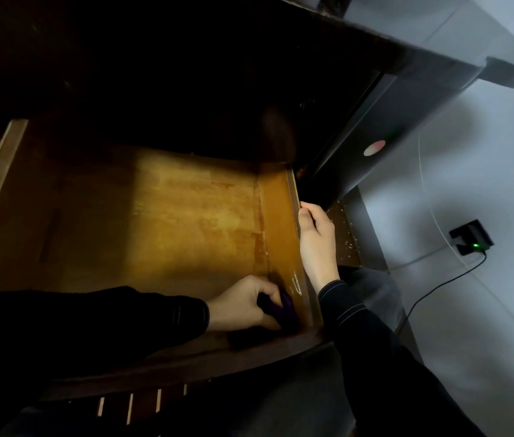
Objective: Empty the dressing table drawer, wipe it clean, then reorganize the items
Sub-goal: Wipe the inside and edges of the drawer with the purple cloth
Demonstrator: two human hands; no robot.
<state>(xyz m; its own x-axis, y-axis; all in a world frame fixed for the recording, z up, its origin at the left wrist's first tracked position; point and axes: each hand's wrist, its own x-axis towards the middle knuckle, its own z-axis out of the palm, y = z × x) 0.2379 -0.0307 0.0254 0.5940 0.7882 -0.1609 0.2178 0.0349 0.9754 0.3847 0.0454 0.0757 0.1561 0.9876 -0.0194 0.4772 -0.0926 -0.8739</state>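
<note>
Over my feed, the drawer [186, 216] stands pulled out, its pale left wall running along the left edge. From there the wooden floor lies bare right across to the right wall, so most of it is open room for moving. The back edge sinks into darkness under the dressing table [359, 36]. The wood is worn amber and blotchy, with a rough seam along the right wall.

At the drawer's near right corner, the left grip [243, 305] is curled around a dark purple cloth [282, 305] and pressing it down where the right wall meets the front rail. I think the cloth is bunched, but shadow hides its shape.

The right grip [317, 238] holds the top edge of the right wall, thumb on the rim and fingers down the outer face.

Well apart at the far right, a black charger [471, 238] shows a green light, and its cable [438, 285] trails over pale grey.
</note>
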